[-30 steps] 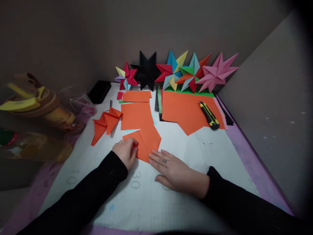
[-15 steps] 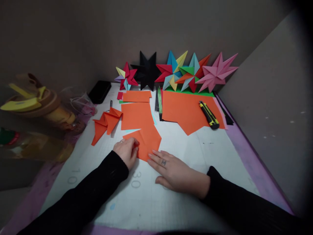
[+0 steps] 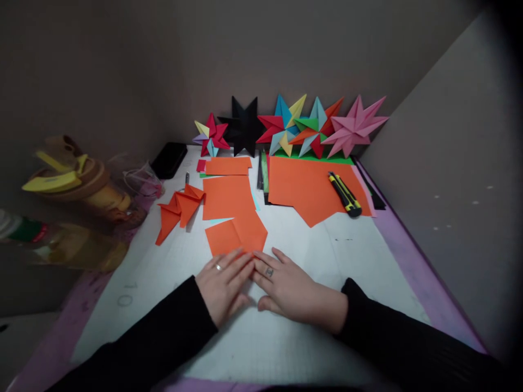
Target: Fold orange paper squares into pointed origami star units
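Observation:
A folded sheet of orange paper lies on the table in front of me, with a crease running through its middle. My left hand, with a ring on it, rests flat on the sheet's near edge, fingers stretched out. From the other side my right hand also lies flat, its fingertips on the near right edge and meeting the left fingertips. Both palms cover the near part of the paper. Just beyond is a flat orange paper square. To the left sit folded orange paper pieces.
Several folded paper stars lean on the back wall. A yellow and black box cutter lies on a large orange sheet at right. A phone, a cup and a green-capped bottle stand left.
My left hand has slid right along the paper's near edge, its bent fingers now straight and flat beside the right fingertips. The right hand stays nearly in place. The view has shifted slightly.

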The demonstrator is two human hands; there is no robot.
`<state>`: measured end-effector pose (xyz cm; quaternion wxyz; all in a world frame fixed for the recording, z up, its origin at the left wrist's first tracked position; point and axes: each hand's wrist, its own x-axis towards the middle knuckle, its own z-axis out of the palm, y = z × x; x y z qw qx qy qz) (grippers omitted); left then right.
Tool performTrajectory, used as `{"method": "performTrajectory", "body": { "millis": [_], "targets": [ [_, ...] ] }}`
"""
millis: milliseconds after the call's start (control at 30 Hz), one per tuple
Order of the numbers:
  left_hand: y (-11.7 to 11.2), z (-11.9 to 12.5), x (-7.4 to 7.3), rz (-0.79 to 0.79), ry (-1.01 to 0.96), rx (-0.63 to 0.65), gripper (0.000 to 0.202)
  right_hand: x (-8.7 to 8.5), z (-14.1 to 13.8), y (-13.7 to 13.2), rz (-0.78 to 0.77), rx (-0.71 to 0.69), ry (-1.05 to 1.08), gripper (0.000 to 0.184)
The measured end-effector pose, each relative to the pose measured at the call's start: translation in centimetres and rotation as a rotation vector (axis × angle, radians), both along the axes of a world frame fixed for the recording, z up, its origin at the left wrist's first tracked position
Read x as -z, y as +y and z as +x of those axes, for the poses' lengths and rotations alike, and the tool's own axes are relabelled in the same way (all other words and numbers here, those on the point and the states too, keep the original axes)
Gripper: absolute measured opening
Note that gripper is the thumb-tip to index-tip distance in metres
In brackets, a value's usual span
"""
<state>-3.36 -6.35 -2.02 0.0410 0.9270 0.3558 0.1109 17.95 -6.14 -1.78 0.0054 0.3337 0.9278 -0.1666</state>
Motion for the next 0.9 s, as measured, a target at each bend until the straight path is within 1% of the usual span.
{"method": "performTrajectory", "body": {
  "millis": [33, 67, 100, 133, 200, 267, 367, 467, 567, 667, 767, 833, 900],
  "targets": [
    [-0.7, -0.1, 0.5, -0.002, 0.044, 0.035, 0.06, 0.0, 0.0, 0.0, 0.003, -0.001, -0.002, 0.061],
    [-1.2, -0.3, 1.0, -0.014, 0.087, 0.042, 0.072, 0.0, 0.0, 0.0, 0.005, -0.001, -0.002, 0.061],
    [-1.5, -0.7, 1.5, -0.031, 0.128, 0.024, 0.079, 0.0, 0.0, -0.1, 0.006, -0.002, -0.001, 0.062],
    [-1.7, -1.2, 1.7, -0.044, 0.162, -0.013, 0.081, 0.1, 0.1, -0.1, 0.006, -0.001, 0.003, 0.063],
    [-1.5, -2.3, 1.8, -0.066, 0.219, -0.108, 0.076, 0.1, 0.1, -0.1, 0.006, 0.004, 0.009, 0.064],
    [-1.1, -3.4, 1.5, -0.076, 0.267, -0.203, 0.07, 0.1, 0.1, -0.2, 0.009, 0.01, 0.016, 0.063],
    [-0.6, -4.2, 0.9, -0.091, 0.328, -0.274, 0.065, 0.0, 0.1, -0.2, 0.024, 0.015, 0.03, 0.061],
    [-0.6, -3.6, 0.7, -0.108, 0.362, -0.296, 0.067, -0.1, 0.3, -0.3, 0.056, 0.006, 0.051, 0.059],
    [-0.8, -2.7, 0.4, -0.119, 0.39, -0.355, 0.072, -0.1, 0.7, -0.3, 0.105, -0.007, 0.095, 0.051],
    [-0.8, -2.2, -0.4, -0.159, 0.412, -0.404, 0.076, 0.2, 1.0, -0.3, 0.158, -0.011, 0.151, 0.043],
    [-0.9, -2.2, -1.1, -0.188, 0.428, -0.419, 0.077, 0.6, 1.2, -0.3, 0.198, -0.019, 0.2, 0.039],
    [-1.0, -2.0, -1.3, -0.153, 0.431, -0.451, 0.076, 0.8, 1.2, -0.3, 0.213, -0.019, 0.222, 0.039],
    [-1.3, -1.4, -1.1, -0.075, 0.406, -0.49, 0.078, 0.8, 1.2, -0.2, 0.214, -0.019, 0.225, 0.038]
  ]
}}
